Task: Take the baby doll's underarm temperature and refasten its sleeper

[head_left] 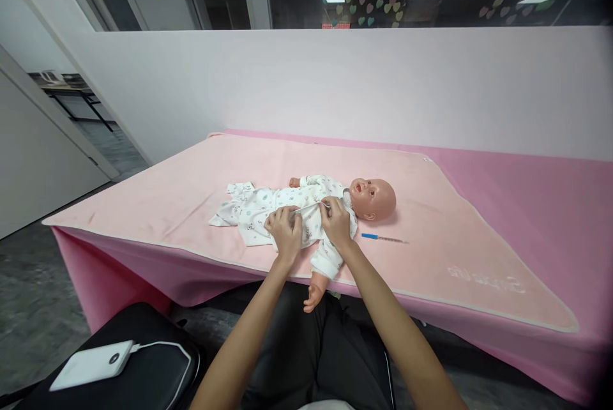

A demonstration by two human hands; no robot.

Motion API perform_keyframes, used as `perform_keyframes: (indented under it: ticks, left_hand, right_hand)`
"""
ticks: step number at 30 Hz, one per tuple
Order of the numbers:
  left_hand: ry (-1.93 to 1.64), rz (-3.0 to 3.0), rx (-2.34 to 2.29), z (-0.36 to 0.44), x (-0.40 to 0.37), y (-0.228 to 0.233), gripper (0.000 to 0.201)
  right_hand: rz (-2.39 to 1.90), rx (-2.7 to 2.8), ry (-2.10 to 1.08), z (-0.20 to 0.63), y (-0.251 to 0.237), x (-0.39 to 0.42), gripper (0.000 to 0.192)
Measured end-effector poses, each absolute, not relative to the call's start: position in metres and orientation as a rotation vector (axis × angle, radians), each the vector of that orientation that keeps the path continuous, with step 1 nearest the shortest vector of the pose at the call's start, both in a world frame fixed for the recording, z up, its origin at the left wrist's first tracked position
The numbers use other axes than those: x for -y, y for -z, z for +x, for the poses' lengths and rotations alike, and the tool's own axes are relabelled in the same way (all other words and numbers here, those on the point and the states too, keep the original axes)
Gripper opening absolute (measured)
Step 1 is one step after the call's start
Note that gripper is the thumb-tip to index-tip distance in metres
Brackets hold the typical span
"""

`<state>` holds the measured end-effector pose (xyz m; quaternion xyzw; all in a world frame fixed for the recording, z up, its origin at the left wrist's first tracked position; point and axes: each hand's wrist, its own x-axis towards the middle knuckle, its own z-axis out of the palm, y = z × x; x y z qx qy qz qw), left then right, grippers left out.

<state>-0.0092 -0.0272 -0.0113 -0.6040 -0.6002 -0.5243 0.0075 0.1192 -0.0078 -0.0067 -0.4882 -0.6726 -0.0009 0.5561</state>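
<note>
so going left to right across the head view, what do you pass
white power bank → loose end of the baby suit → left hand → right hand → doll's head → blue pen-like stick

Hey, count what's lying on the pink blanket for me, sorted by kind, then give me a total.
Doll: 1
Printed baby suit, worn by the doll and pinched by the left hand and right hand: 1
Blue-handled thin tool beside the doll's head: 1
Total: 3
</note>
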Motion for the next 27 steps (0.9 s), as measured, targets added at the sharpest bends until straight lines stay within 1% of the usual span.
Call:
perform_keyframes:
  ticks: [8,12,21,24,27]
  left_hand:
    - [1.799,-1.889,1.767,-0.0095,0.0292,0.0079,0.013]
    - [1.792,-1.915,1.792,-0.0106,0.0291,0.0081,0.014]
    - [1.8,-1.899,1.825,-0.0103,0.0269,0.0087,0.026]
    - [1.773,-1.892,1.824,-0.0087,0.0275,0.0087,0.023]
    - [1.669,-1.91,1.839,-0.0081,0.0283,0.009,0.019]
  right_hand:
    - [-1.151,1.593,0.03,0.1203,0.0089,0.0059,0.016]
    - [-1.139,1.596,0.026,0.1204,0.0097,0.0058,0.016]
    - [-1.173,1.609,0.022,0.1209,0.0116,0.0042,0.018]
    - [-1.17,1.613,0.011,0.121,0.0098,0.0056,0.018]
    - [-1.173,1.617,0.0,0.1212,0.0091,0.0072,0.018]
